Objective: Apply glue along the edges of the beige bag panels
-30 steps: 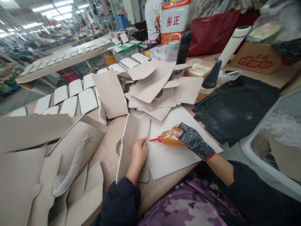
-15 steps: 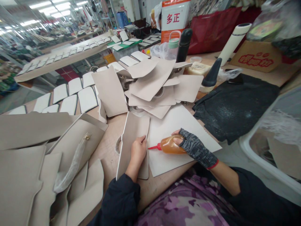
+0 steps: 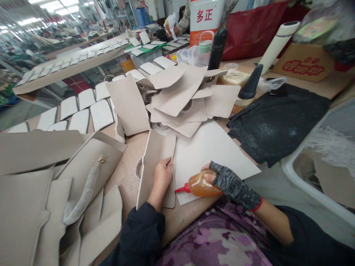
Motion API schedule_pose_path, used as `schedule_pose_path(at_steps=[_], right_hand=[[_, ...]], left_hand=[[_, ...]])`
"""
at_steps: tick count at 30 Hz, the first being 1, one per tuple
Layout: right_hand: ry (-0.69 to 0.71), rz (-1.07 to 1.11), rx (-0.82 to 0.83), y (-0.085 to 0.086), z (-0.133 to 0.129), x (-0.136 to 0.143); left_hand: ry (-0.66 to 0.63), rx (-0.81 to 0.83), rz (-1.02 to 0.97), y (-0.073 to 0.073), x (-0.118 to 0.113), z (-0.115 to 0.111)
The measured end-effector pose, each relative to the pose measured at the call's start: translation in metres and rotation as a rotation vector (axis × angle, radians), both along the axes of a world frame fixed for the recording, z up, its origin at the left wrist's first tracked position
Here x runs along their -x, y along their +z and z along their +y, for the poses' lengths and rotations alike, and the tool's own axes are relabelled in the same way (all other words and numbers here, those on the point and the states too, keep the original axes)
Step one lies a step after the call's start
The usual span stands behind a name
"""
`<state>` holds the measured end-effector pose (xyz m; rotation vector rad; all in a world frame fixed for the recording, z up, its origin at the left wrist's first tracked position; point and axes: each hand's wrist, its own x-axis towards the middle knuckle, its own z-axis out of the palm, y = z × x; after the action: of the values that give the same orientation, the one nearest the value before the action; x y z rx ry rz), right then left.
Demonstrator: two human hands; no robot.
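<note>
My left hand (image 3: 163, 175) is closed on the right edge of a beige leather bag piece (image 3: 160, 149), thumb on top, a loop handle peeking out at its left side. In my right hand (image 3: 222, 181), which wears a grey fingerless glove, lies a squeeze bottle (image 3: 202, 184) of amber glue. Its red nozzle (image 3: 181, 188) points left, with the tip at the right edge of the leather piece, below my left hand. Under the bottle a white sheet (image 3: 210, 147) lies flat on the table. My right fingers wrap round the bottle's rear end.
Beige bag pieces (image 3: 177, 92) are heaped behind the sheet, and more (image 3: 24, 203) lie at the left, one with a wrapped handle (image 3: 83, 199). Black material (image 3: 280, 122) and a white bin (image 3: 294, 173) are on the right. A tin (image 3: 205, 18) stands at the back.
The bottle's nozzle has slid toward me along the edge of the leather piece, my right hand moving with it. My left hand keeps its hold. The view has shifted slightly.
</note>
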<state>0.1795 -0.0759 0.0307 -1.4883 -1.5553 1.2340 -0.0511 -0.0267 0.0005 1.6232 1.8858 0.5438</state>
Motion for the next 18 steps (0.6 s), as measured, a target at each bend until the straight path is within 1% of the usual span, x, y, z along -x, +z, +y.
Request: schedule_pose_path(at_steps=[3,5,7,9,10,11,13,16,18], right_hand=[[0.039,0.108,0.12,0.001,0.006,-0.01],[0.041,0.256,0.227,0.0,0.013,-0.022],[-0.068,0.456,0.296,-0.002,0.022,-0.036],[-0.222,0.607,0.298,-0.004,0.029,-0.048],[-0.269,0.654,0.282,-0.004,0.033,-0.053],[-0.286,0.685,0.258,-0.003,0.036,-0.057],[-0.268,0.726,0.209,-0.001,0.04,-0.06],[-0.298,0.788,0.206,0.001,0.044,-0.058],[-0.333,0.804,0.2,-0.002,0.049,-0.057]], left_hand=[[-0.011,-0.011,0.016,0.0,0.0,-0.001],[-0.02,-0.018,0.029,-0.002,0.001,-0.002],[-0.033,-0.031,0.044,-0.003,0.001,-0.003],[-0.064,-0.056,0.066,-0.003,0.002,-0.006],[-0.091,-0.07,0.085,-0.003,0.001,-0.007],[-0.124,-0.081,0.115,-0.002,0.001,-0.009],[-0.205,-0.099,0.23,0.002,-0.001,-0.014],[-0.321,-0.13,0.471,0.007,-0.004,-0.019],[-0.372,-0.135,0.569,0.01,-0.005,-0.022]])
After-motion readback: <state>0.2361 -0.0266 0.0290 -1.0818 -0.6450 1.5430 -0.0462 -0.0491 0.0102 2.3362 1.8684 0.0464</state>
